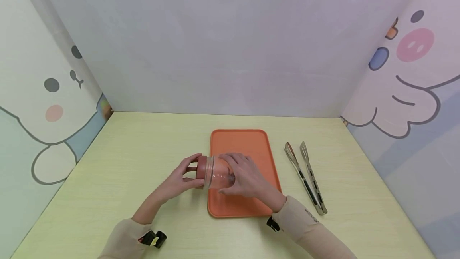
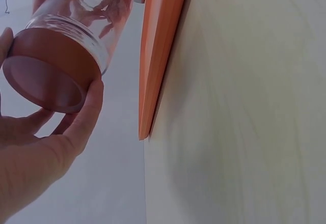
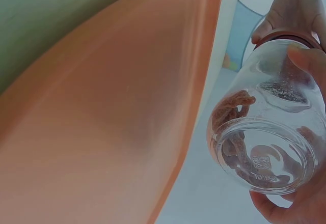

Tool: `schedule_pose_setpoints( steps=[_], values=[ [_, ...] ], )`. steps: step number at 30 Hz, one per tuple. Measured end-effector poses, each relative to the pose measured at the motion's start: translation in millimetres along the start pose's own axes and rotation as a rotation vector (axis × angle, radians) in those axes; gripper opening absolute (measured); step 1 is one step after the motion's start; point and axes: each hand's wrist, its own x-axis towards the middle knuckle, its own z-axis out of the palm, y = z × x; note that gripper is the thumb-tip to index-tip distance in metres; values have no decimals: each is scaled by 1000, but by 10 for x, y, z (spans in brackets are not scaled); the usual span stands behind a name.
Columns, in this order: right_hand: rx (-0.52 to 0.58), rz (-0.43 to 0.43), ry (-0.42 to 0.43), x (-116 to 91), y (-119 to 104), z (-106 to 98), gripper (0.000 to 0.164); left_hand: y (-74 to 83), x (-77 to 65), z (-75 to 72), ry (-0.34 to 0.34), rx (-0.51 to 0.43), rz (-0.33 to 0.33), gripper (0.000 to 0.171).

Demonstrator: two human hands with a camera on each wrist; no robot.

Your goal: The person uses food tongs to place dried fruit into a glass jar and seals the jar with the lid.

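A clear jar (image 1: 217, 174) with a reddish-brown lid (image 1: 202, 168) is held on its side over the left edge of an orange tray (image 1: 238, 141). My left hand (image 1: 175, 183) grips the lid, its fingers and thumb spread around the rim. Around the jar's body curls my right hand (image 1: 246, 176), near the base. In the right wrist view, brown twisted pieces (image 3: 232, 109) lie inside the jar toward its bottom. The lid (image 2: 48, 71) sits against the jar's mouth in the left wrist view.
To the right of the tray lies a pair of metal tongs (image 1: 299, 170) with black grip parts, its arms spread. The pale wooden table (image 1: 154, 139) meets a plain wall (image 1: 223, 51) at the back. Cartoon-printed panels (image 1: 413, 103) stand at both sides.
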Motion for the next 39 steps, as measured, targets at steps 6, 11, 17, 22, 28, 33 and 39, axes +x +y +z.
schedule_pose_setpoints(
  steps=[6, 11, 17, 22, 28, 33, 39],
  values=[
    [-15, -9, -22, 4, -14, -13, 86, -16, 10, 11, -4, 16, -4, 74],
    [-22, -21, -21, 6, -21, -17, 85, -32, 27, 20, -10, 12, -6, 74],
    [-25, -23, -13, 8, -21, -8, 85, -29, 37, 28, -17, 0, 0, 74],
    [-20, -22, -8, 5, -18, -8, 84, -22, 38, 29, -32, 2, -3, 74],
    [-28, -32, 0, -3, -15, -12, 83, -8, 32, 19, -54, 76, 2, 74],
    [-29, -36, 5, -5, -10, -11, 83, -8, 32, 1, -60, 158, 19, 76],
    [-27, -41, 10, -9, -6, -13, 84, -28, 36, -11, -61, 218, 68, 77]
  ],
)
